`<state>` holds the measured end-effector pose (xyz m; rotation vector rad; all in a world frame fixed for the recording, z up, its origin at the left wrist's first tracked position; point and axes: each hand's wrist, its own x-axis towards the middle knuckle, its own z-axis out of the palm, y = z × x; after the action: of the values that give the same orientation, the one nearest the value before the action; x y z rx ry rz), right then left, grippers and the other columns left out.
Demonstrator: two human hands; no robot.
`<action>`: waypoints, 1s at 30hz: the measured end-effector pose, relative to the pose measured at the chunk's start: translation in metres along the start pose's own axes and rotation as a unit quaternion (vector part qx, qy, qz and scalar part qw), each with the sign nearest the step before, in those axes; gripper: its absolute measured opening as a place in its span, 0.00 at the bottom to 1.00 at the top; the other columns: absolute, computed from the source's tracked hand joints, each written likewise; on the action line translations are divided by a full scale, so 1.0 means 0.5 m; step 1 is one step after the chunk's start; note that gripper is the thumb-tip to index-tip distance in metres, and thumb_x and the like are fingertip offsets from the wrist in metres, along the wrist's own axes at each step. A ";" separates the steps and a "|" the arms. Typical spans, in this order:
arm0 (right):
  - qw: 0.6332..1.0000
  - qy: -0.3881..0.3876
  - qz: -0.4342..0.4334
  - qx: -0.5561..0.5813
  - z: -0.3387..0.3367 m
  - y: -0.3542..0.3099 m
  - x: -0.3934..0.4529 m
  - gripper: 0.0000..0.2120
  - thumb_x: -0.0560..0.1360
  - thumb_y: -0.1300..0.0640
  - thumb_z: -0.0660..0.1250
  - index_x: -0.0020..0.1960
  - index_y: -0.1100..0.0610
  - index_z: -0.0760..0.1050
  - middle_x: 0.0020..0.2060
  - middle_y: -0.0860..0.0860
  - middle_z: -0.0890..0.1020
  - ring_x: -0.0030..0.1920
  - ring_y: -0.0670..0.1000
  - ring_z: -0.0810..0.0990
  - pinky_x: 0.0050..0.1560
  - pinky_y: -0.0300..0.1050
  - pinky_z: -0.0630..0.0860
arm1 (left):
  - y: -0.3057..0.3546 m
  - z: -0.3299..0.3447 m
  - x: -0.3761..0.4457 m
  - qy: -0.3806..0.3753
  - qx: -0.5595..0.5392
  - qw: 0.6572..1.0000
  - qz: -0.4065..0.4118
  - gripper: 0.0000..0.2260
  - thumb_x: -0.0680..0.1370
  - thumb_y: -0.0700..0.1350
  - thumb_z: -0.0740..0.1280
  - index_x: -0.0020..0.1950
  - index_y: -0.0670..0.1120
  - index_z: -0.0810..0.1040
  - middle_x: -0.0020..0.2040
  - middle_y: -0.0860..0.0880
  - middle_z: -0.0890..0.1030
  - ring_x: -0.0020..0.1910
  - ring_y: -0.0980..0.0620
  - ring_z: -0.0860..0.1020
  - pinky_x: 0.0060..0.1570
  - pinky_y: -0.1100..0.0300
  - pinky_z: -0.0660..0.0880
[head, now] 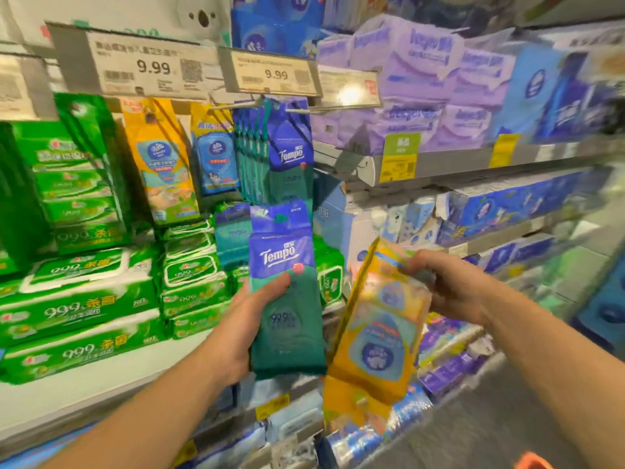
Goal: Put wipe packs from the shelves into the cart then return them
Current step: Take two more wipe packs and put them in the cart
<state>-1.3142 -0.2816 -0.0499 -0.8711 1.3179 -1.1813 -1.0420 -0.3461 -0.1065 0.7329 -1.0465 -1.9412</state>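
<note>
— What sort of place is this?

— A shop, the paper-goods aisle of a supermarket. Price tags (154,67) reading 9.99 with barcodes hang along the shelf edge on the left.

— What else shows it?

— Green wipe packs (77,299) stacked in rows on a white shelf (101,394), identical Tempo packs (291,154) hanging from a display hook (236,104), purple tissue bundles (422,89) far right, and yellow labels (397,164) clipped to the shelf rails.

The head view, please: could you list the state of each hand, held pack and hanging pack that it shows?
left hand: grips the Tempo pack
Tempo pack: held upright, off the shelf
right hand: grips the yellow pack
yellow pack: held tilted, blurred
hanging Tempo packs: on their hook
hanging yellow pack: on its hook
</note>
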 end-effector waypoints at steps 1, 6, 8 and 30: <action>0.998 0.009 -0.008 0.059 -0.029 0.003 -0.018 0.16 0.60 0.60 0.71 0.48 0.61 0.80 0.39 0.56 0.86 0.35 0.54 0.85 0.34 0.46 0.83 | -0.012 0.009 0.008 -0.001 0.005 1.000 -0.006 0.19 0.69 0.50 0.71 0.59 0.47 0.81 0.46 0.42 0.86 0.36 0.44 0.85 0.36 0.51 0.82; 0.976 0.043 -0.044 0.209 -0.102 0.020 -0.113 0.19 0.62 0.52 0.71 0.49 0.62 0.85 0.47 0.61 0.86 0.42 0.59 0.87 0.40 0.55 0.84 | -0.078 0.050 0.042 0.005 0.018 1.000 0.023 0.14 0.72 0.46 0.71 0.57 0.46 0.82 0.50 0.38 0.85 0.42 0.42 0.83 0.49 0.43 0.80; 0.957 0.075 -0.076 0.269 -0.099 0.036 -0.142 0.26 0.64 0.54 0.69 0.61 0.61 0.81 0.53 0.60 0.85 0.48 0.58 0.86 0.50 0.57 0.83 | -0.104 0.068 0.044 0.021 0.024 0.999 0.034 0.15 0.69 0.43 0.72 0.55 0.43 0.82 0.48 0.39 0.86 0.41 0.43 0.83 0.47 0.43 0.81; 0.940 0.339 -0.008 0.036 0.084 0.332 -0.520 0.28 0.68 0.59 0.78 0.66 0.56 0.73 0.55 0.56 0.85 0.52 0.57 0.85 0.50 0.53 0.82 | -0.317 0.229 -0.135 -0.245 0.037 0.968 -0.037 0.35 0.60 0.47 0.84 0.64 0.41 0.76 0.54 0.41 0.85 0.48 0.41 0.85 0.43 0.44 0.82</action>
<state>-1.2186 0.0002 -0.1409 -0.4196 1.7969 -1.6122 -1.1541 -0.1883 -0.1796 0.3328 -1.4063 -2.2185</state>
